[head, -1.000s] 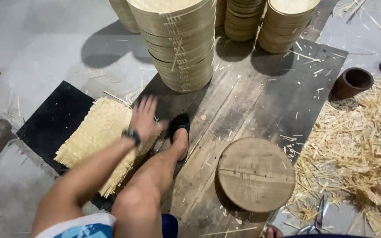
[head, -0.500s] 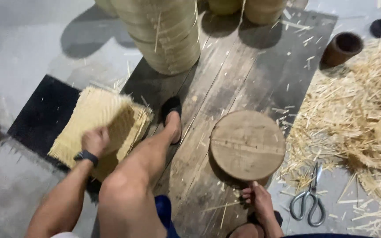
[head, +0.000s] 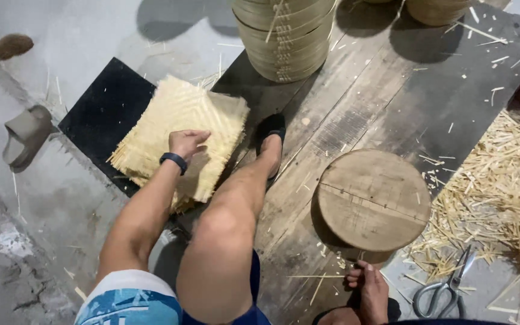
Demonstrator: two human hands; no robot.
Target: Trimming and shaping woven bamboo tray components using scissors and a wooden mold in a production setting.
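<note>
Since a second ago my left hand (head: 186,143) has been pulling back from the far edge of the woven mats (head: 179,135) toward their middle, and my right hand (head: 368,289) has been coming into view low beside the wooden block (head: 373,198). Now my left fingers (head: 201,135) are curling loosely on top of the mats, touching the top sheet; whether they are pinching it I cannot tell. The mats are lying stacked on a black pad (head: 100,111) on the floor, just left of my outstretched leg (head: 236,204). My right fingers (head: 356,278) are bending down at the near foot of the block, grasping nothing that I can make out. Scissors (head: 446,289) are lying just right of that hand, at the edge of the straw heap (head: 501,192). Bamboo steamers (head: 284,36) are standing stacked at the far end of the planks (head: 356,102). A sandal (head: 28,133) is lying left of the pad.
</note>
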